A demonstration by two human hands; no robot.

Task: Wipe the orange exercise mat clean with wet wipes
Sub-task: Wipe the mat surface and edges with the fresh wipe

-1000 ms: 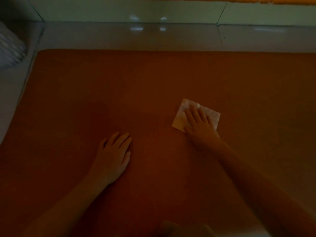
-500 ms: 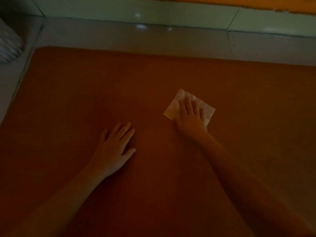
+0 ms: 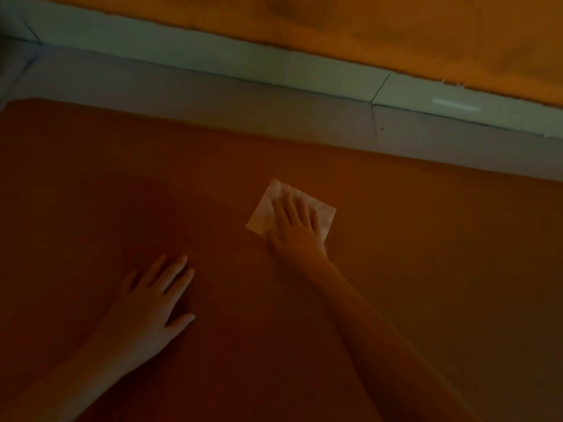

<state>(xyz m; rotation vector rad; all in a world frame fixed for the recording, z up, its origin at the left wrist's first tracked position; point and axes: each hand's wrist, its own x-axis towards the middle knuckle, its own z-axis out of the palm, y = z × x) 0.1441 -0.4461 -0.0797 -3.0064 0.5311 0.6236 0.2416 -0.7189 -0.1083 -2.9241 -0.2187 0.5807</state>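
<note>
White and square, the wipe (image 3: 325, 214) is pinned flat beneath the right hand (image 3: 294, 229), whose fingers are laid straight and slightly spread across it; nothing is curled round or pinched. The wipe's left and right corners are left showing on either side of the fingers. The right forearm is stretched in from the near right.

The left hand (image 3: 152, 303) is set palm down, nearer and to the left, well apart from the wipe; its fingers are held straight, its thumb is turned out to the right, and nothing is held.

Both hands and the wipe are carried by the orange mat (image 3: 426, 269), by which the near and middle ground is filled. Along its far edge a strip of grey floor (image 3: 213, 99) is seen, then a pale skirting (image 3: 274, 67), then an orange wall (image 3: 396, 32). Everything is dimly lit.
</note>
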